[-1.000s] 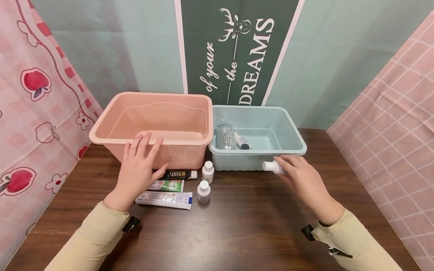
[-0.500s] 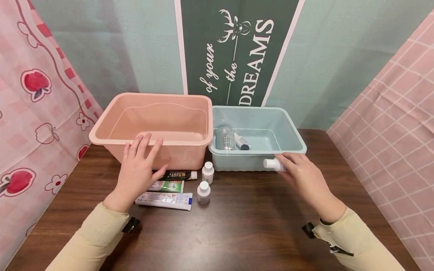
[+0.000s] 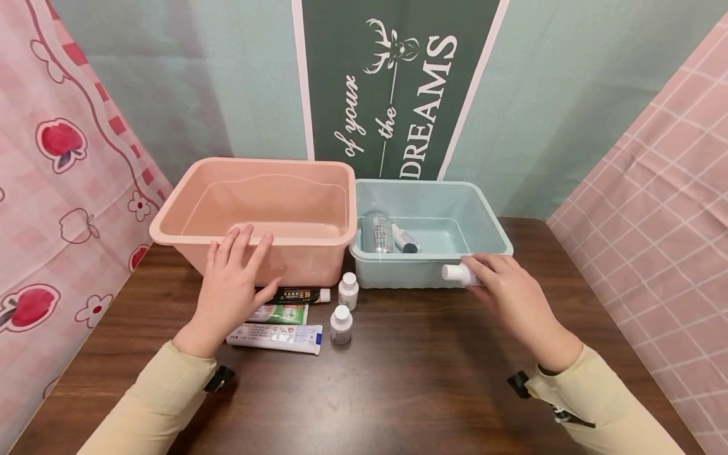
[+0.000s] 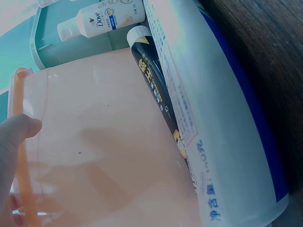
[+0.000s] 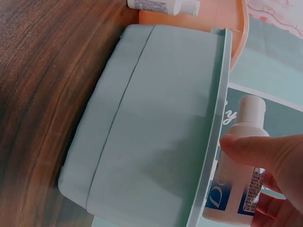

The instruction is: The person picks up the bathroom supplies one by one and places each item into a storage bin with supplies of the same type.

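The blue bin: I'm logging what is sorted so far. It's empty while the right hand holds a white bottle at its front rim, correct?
Not empty. In the head view the blue bin already holds two bottles. The right hand does hold the white bottle at its front rim.

A staged home-style set: wooden table (image 3: 398,379), hung patterned cloths (image 3: 62,164) at 9 o'clock, "DREAMS" banner (image 3: 398,88) at 12 o'clock.

left hand (image 3: 230,284) flat, right hand (image 3: 506,294) gripping
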Action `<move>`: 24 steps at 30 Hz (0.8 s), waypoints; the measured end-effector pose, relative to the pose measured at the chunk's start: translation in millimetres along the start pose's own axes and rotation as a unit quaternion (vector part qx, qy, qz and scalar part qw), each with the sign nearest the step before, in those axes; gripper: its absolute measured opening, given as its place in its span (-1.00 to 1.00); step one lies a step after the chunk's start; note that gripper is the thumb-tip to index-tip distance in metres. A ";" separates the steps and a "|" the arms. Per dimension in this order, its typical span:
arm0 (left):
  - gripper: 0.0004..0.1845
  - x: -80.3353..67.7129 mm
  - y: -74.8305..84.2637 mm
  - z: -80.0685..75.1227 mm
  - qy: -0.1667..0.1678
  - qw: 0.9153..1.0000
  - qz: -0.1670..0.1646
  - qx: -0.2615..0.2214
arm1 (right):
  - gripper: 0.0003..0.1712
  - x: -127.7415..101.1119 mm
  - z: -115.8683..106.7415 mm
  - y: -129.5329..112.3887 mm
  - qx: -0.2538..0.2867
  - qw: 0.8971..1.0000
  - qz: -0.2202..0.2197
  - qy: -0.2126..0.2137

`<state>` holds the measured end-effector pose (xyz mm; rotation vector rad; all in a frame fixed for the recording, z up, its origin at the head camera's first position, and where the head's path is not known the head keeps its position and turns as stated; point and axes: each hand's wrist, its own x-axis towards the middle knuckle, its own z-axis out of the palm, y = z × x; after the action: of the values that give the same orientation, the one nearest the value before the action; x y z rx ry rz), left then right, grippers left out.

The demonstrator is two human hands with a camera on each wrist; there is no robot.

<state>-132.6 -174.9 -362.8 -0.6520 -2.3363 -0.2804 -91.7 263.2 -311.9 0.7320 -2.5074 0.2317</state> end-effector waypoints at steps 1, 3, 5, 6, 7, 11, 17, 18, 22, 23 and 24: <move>-0.26 0.0 0.0 0.1 0.001 1.000 0.000 -0.001 | -0.42 0.2 -0.4 0.2 -0.001 1.000 0.000 0.000; -0.26 0.1 0.0 0.4 0.003 1.000 0.001 -0.001 | -0.42 0.7 -1.1 0.7 -0.003 1.000 0.001 0.000; -0.27 0.0 0.0 0.7 0.005 1.000 0.002 -0.001 | -0.41 1.1 -1.3 1.3 -0.004 1.000 -0.001 0.001; -0.27 0.0 0.0 0.7 0.006 1.000 0.002 -0.002 | -0.41 1.3 -1.3 1.5 -0.004 1.000 -0.001 0.001; -0.27 -0.2 0.1 0.8 0.007 1.000 0.002 -0.002 | -0.41 1.4 -1.3 1.8 -0.005 1.000 -0.002 0.001; -0.28 -0.3 0.5 0.6 0.008 1.000 0.001 -0.003 | -0.43 2.3 -2.0 2.7 -0.005 1.000 -0.006 0.000; -0.26 0.3 0.6 0.9 0.001 1.000 0.002 0.000 | -0.46 8.3 -12.3 6.4 -0.009 0.999 -0.002 0.033; -0.25 0.4 0.6 0.9 0.000 1.000 0.003 0.001 | -0.46 9.2 -14.2 7.0 -0.009 0.999 -0.001 0.039; -0.23 0.0 0.3 0.5 0.000 1.000 0.003 0.003 | -0.44 11.7 -18.4 7.5 -0.009 0.999 -0.004 0.038; -0.23 -0.1 0.2 0.4 0.000 1.000 0.003 0.002 | -0.44 12.0 -18.8 7.4 -0.010 0.999 -0.006 0.035; -0.23 -0.1 -0.1 0.5 0.001 1.000 0.003 0.002 | -0.44 12.3 -19.2 7.3 -0.011 0.999 -0.006 0.032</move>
<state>-132.8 -174.8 -363.2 -0.6566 -2.3319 -0.2735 -96.3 269.4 -289.2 0.7185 -2.4408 0.2206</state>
